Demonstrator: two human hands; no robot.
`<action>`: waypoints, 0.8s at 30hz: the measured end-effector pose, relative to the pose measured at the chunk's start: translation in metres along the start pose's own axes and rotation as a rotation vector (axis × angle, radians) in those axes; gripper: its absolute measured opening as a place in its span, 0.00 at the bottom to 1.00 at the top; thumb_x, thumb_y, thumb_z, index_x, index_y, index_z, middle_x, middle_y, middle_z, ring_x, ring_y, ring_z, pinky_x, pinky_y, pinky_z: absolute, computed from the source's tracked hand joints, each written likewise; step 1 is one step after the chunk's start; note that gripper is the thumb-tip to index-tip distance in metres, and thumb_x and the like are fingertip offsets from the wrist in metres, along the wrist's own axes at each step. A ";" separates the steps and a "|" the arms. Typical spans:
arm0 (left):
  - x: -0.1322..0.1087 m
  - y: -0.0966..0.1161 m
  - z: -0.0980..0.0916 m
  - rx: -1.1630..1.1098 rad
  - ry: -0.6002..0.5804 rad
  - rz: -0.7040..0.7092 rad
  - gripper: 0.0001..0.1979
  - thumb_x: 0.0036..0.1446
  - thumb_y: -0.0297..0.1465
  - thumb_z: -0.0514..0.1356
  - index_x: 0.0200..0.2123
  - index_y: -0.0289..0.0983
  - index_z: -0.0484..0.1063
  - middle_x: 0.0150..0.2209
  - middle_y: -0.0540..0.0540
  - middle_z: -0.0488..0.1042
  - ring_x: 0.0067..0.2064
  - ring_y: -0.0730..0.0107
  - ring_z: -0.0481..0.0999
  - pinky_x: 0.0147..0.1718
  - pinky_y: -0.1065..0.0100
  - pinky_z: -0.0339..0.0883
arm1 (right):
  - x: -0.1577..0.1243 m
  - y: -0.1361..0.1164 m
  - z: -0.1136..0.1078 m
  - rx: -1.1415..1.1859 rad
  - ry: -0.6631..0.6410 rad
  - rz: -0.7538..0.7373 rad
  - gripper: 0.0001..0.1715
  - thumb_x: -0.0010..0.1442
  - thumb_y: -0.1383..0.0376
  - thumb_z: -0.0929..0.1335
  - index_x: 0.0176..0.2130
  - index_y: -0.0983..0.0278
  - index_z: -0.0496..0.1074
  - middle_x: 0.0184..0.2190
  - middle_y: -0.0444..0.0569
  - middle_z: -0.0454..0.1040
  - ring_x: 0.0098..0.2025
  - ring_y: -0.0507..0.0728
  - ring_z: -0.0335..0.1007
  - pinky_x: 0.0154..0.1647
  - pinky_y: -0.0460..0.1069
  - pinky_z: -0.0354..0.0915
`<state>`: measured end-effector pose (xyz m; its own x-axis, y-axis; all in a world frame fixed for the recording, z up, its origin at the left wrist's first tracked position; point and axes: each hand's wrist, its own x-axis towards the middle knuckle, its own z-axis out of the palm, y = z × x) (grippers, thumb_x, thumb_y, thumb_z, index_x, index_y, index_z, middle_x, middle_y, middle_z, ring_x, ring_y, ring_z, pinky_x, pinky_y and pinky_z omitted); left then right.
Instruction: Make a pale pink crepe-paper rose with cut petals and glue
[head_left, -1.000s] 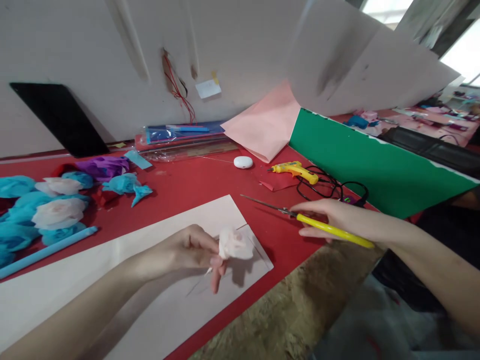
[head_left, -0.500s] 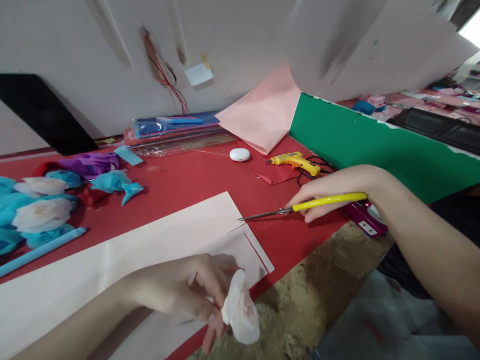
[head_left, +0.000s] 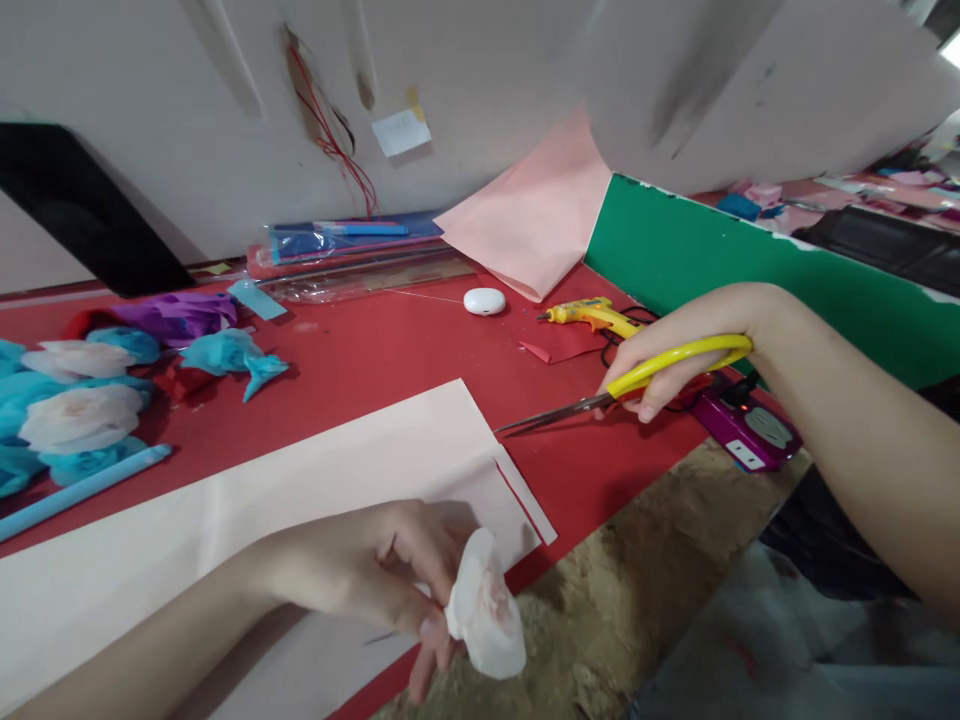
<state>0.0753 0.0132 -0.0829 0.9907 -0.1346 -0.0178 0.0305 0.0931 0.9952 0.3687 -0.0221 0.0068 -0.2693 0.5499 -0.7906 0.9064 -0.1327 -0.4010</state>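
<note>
Between the fingers of my left hand (head_left: 375, 575) is a pale pink paper flower (head_left: 491, 610), pinched near its base at the table's front edge. A thin stem end shows below the hand. My right hand (head_left: 660, 350) is wrapped round a pair of yellow-handled scissors (head_left: 675, 362), whose blades point left, just off the edge of a large pale paper sheet (head_left: 420, 440). Beneath my left hand and forearm lies that sheet. At its right end a narrow strip (head_left: 529, 495) is partly cut, with red table showing through the slit.
A yellow glue gun (head_left: 592, 315) and a white case (head_left: 484, 301) lie behind the scissors. A purple power socket (head_left: 746, 425) sits right, before a green board (head_left: 690, 260). Blue and pale paper flowers (head_left: 82, 415) pile up at left, beside a blue tube (head_left: 82, 492).
My right hand has drawn the scissors slightly right, off the paper's edge, and their handles look more spread. My left hand still holds the flower in nearly the same place.
</note>
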 end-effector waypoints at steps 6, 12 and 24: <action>-0.008 0.002 -0.004 0.027 -0.007 -0.058 0.21 0.55 0.47 0.54 0.29 0.40 0.81 0.22 0.43 0.80 0.43 0.55 0.74 0.53 0.57 0.58 | 0.008 0.005 0.000 0.175 -0.164 0.027 0.18 0.51 0.68 0.67 0.39 0.82 0.72 0.20 0.36 0.68 0.22 0.42 0.58 0.24 0.41 0.49; -0.014 -0.002 -0.016 0.117 0.077 -0.038 0.18 0.55 0.46 0.56 0.28 0.42 0.80 0.25 0.47 0.81 0.35 0.62 0.76 0.62 0.56 0.34 | 0.016 0.004 0.003 0.244 -0.161 -0.008 0.16 0.52 0.71 0.66 0.40 0.81 0.72 0.21 0.38 0.70 0.23 0.42 0.60 0.26 0.41 0.52; -0.008 0.002 -0.015 0.150 -0.035 -0.106 0.19 0.56 0.47 0.54 0.31 0.44 0.81 0.31 0.48 0.81 0.41 0.64 0.76 0.63 0.60 0.33 | 0.026 0.002 -0.004 0.152 -0.134 -0.076 0.18 0.50 0.70 0.69 0.42 0.78 0.73 0.22 0.36 0.69 0.25 0.43 0.60 0.27 0.39 0.52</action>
<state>0.0690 0.0290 -0.0824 0.9778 -0.1699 -0.1228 0.1122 -0.0710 0.9912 0.3647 -0.0047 -0.0131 -0.3851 0.4500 -0.8057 0.8252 -0.2230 -0.5189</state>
